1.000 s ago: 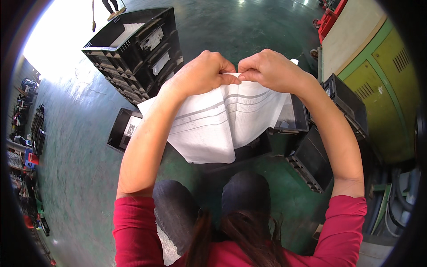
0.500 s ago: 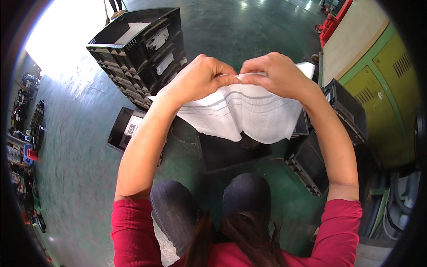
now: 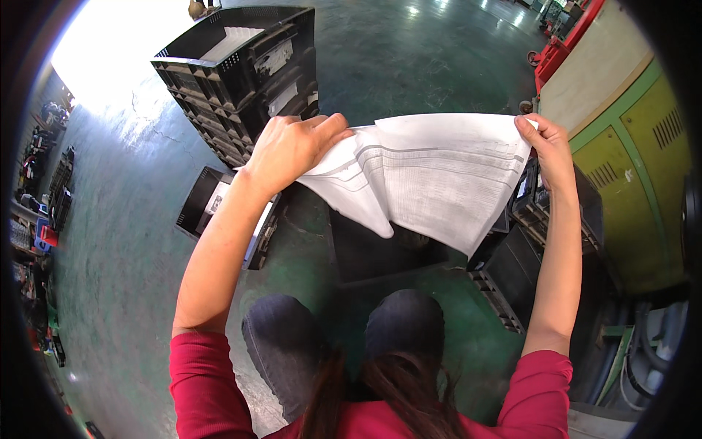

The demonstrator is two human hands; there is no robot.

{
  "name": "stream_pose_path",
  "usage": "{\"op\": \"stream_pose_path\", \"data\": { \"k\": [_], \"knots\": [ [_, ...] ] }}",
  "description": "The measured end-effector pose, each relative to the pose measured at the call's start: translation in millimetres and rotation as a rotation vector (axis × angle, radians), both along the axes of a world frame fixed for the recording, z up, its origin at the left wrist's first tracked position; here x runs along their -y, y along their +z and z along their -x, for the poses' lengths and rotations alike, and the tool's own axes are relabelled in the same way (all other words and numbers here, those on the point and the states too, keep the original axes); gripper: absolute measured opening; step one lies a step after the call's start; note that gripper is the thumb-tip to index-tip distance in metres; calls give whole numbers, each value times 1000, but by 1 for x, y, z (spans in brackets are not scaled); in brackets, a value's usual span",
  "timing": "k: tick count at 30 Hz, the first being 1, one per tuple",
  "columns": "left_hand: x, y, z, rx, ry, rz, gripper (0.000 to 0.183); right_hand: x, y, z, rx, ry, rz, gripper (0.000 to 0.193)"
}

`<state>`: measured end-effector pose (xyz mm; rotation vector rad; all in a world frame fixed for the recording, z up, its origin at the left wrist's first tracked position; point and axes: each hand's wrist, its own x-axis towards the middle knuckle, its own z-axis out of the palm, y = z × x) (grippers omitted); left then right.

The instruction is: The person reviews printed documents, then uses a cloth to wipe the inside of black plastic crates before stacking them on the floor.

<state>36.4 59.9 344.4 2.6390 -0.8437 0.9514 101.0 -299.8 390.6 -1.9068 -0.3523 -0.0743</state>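
Note:
A white sheet with grey stripes, thin like a plastic bag or paper, hangs stretched between my two hands above a black crate. My left hand is closed on its upper edge near the left part, where the sheet bunches into folds. At the upper right corner my right hand pinches the sheet between thumb and fingers. Its lower edge droops to a point in the middle and another at the right. Below it, a low black crate sits on the floor before my knees, its inside mostly hidden.
A tall stack of black crates stands at the far left, with a white sheet in the top one. A smaller black bin lies before it. More black crates stand at the right, beside a green and yellow cabinet.
My hands were together at the middle of the sheet's upper edge. Now they are apart: the right hand has moved right to the corner, the left slightly left, and the sheet is spread wider.

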Motion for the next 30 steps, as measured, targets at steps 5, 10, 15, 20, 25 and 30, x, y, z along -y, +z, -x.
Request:
{"op": "stream_pose_path", "data": {
  "k": [5,10,15,20,25,30],
  "knots": [
    [0,3,6,-23,-52,-29,17,3,-14,-11,-52,0,-121,23],
    [-1,0,6,-49,-119,28,16,-1,-18,-10,-95,-49,-146,24],
    [-12,12,16,-521,22,92,24,11,-21,-17,-96,-150,-272,27],
    [-56,-25,15,-771,-37,702,15,28,-28,-19,55,-305,-154,31],
    [-50,-38,11,-474,-47,1202,11,33,-63,-24,263,-451,-32,35],
    [-44,-43,12,-197,10,1062,11,23,-87,-21,127,-450,-147,34]
  ]
}}
